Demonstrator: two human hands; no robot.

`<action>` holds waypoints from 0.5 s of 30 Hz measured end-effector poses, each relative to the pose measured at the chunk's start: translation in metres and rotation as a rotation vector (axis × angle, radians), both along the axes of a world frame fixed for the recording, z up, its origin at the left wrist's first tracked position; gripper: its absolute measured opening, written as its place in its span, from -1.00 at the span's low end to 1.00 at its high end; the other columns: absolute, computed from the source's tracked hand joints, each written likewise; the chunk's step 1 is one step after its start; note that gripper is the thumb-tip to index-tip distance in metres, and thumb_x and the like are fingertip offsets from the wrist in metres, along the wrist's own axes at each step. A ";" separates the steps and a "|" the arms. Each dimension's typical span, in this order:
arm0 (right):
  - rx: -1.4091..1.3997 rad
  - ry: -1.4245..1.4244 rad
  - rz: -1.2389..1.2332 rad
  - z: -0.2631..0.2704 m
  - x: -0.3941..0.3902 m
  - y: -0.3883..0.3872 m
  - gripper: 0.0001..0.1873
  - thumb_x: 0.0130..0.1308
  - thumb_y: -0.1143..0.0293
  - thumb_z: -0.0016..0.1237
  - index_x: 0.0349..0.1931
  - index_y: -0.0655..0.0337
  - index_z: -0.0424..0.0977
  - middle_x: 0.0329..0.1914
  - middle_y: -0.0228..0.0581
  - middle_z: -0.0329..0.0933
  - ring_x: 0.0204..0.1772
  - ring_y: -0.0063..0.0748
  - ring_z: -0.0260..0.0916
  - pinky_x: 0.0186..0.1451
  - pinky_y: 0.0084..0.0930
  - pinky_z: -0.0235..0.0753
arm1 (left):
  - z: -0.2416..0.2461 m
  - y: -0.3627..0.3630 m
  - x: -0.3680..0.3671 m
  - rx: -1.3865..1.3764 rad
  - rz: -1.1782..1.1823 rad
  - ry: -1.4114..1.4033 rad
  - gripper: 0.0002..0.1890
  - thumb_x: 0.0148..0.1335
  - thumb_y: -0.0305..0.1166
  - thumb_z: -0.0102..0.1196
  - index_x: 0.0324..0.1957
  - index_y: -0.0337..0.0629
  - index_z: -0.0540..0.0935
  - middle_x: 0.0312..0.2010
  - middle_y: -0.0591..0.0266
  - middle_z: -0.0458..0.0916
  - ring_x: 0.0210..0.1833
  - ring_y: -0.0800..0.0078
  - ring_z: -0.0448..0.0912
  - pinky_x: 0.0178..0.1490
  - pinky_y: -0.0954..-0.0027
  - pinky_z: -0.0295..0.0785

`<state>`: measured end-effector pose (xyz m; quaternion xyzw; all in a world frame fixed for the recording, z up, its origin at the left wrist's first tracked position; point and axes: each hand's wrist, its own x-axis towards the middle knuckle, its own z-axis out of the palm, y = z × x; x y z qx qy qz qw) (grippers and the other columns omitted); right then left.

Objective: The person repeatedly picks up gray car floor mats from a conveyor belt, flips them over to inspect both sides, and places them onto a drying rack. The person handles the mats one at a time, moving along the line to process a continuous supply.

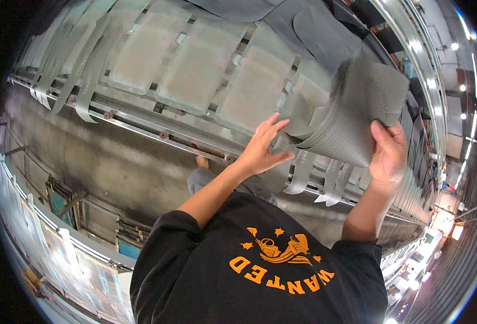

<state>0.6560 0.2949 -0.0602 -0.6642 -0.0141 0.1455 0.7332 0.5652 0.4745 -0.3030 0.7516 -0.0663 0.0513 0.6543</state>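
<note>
My right hand (388, 154) grips the edge of a grey ribbed sheet (344, 117), which looks like fabric and is bent over on itself. Near the sheet's left edge is my left hand (265, 146), its fingers spread; I cannot tell whether it touches the sheet. Beneath and to the left runs a row of pale rounded rectangular plates (194, 67) on a long table. Grey strips bearing writing (86, 91) hang over the table's near edge at the left, and more strips (301, 172) hang below the sheet.
A metal rail (141, 127) with bolts lines the table's near edge. Dark grey fabric pieces (323, 32) lie along the far side. Behind me stands another long table (72, 251) with a shiny surface, with frames (64, 202) under it. A concrete floor aisle (125, 162) runs between the tables.
</note>
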 end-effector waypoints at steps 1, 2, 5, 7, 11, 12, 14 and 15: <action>-0.027 -0.066 -0.046 0.001 0.002 0.005 -0.67 0.35 0.60 0.01 0.12 0.32 0.49 0.14 -0.18 0.57 0.16 -0.41 0.50 0.23 -0.43 0.44 | -0.009 0.007 -0.003 -0.037 -0.033 -0.031 -0.27 0.17 -0.15 0.39 0.33 -0.17 0.41 0.31 -0.16 0.40 0.41 0.01 0.34 0.44 0.13 0.21; -0.055 -0.131 -0.086 0.001 0.010 0.010 -0.67 0.35 0.60 0.01 0.12 0.31 0.50 0.14 -0.16 0.57 0.19 -0.39 0.48 0.29 -0.41 0.39 | -0.018 0.014 -0.008 -0.075 -0.060 -0.061 -0.36 0.21 -0.17 0.35 0.28 -0.18 0.47 0.25 -0.11 0.50 0.36 0.05 0.43 0.43 0.14 0.24; -0.087 -0.080 -0.149 -0.030 0.050 -0.004 -0.79 0.34 0.55 0.06 -0.03 0.27 0.51 -0.02 -0.26 0.57 0.00 -0.49 0.45 0.07 -0.42 0.39 | -0.011 0.045 -0.041 -0.296 -0.155 0.377 -0.67 0.35 -0.27 0.22 0.03 -0.30 0.64 -0.08 0.14 0.71 0.00 0.44 0.62 0.14 0.38 0.46; -0.076 0.023 -0.153 -0.083 0.080 -0.007 -0.89 0.34 0.50 0.11 -0.17 0.23 0.49 -0.18 -0.36 0.55 -0.21 -0.58 0.40 -0.19 -0.44 0.39 | -0.019 0.060 -0.063 -0.419 -0.100 0.506 -0.70 0.40 -0.28 0.18 -0.02 -0.34 0.65 -0.19 0.23 0.73 -0.13 0.59 0.60 -0.02 0.47 0.51; -0.124 0.277 -0.140 -0.238 0.122 -0.008 -0.82 0.33 0.33 0.19 -0.22 0.18 0.48 -0.25 -0.35 0.53 -0.44 -0.54 0.35 -0.45 -0.44 0.33 | -0.048 0.054 -0.078 -0.285 0.043 0.768 -0.70 0.38 -0.27 0.18 -0.06 -0.35 0.66 -0.29 0.31 0.72 -0.24 0.67 0.57 -0.11 0.50 0.49; -0.096 0.397 -0.165 -0.267 0.114 0.012 -0.77 0.29 0.29 0.24 -0.22 0.17 0.48 -0.36 -0.42 0.47 -0.49 -0.56 0.27 -0.45 -0.46 0.30 | -0.054 0.049 -0.077 -0.200 0.064 0.820 -0.68 0.35 -0.23 0.22 -0.10 -0.34 0.67 -0.33 0.29 0.72 -0.27 0.65 0.58 -0.15 0.50 0.50; -0.316 0.511 -0.160 -0.319 0.095 0.033 -0.68 0.23 0.22 0.30 -0.22 0.22 0.49 -0.45 -0.44 0.46 -0.51 -0.51 0.27 -0.40 -0.43 0.33 | -0.084 0.032 -0.081 -0.022 0.134 0.798 -0.62 0.24 -0.14 0.32 -0.25 -0.36 0.70 -0.49 0.20 0.69 -0.42 0.54 0.59 -0.27 0.42 0.50; -0.561 0.506 -0.124 -0.346 0.089 0.028 -0.63 0.21 0.19 0.31 -0.20 0.29 0.50 -0.41 -0.39 0.51 -0.48 -0.43 0.34 -0.34 -0.38 0.40 | -0.083 0.028 -0.079 0.009 0.134 0.823 -0.61 0.23 -0.12 0.32 -0.27 -0.35 0.70 -0.51 0.19 0.68 -0.43 0.54 0.58 -0.27 0.41 0.49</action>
